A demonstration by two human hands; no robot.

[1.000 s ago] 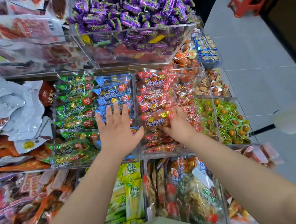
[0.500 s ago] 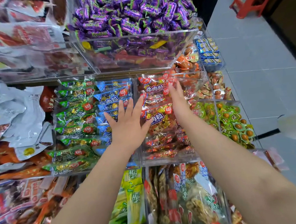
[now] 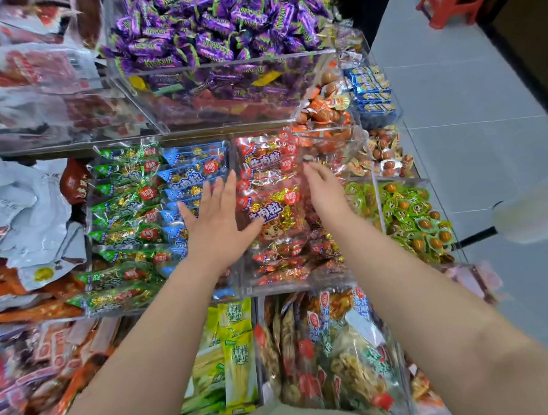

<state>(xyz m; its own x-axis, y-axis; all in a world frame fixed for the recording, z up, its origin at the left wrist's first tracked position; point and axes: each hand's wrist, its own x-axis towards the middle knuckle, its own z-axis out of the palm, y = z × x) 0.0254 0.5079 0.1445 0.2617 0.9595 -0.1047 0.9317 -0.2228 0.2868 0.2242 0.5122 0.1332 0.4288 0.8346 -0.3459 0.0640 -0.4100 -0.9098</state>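
Open above the red packets (image 3: 273, 214), with clear dividers (image 3: 375, 197) at both sides and the purple candy bin (image 3: 225, 90) behind.

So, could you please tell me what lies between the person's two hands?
In the head view, red snack packets fill the stretch between the left hand and the right hand.

The left hand (image 3: 217, 224) hides some blue packets (image 3: 192, 177); the right hand (image 3: 321, 191) has blurred fingertips.
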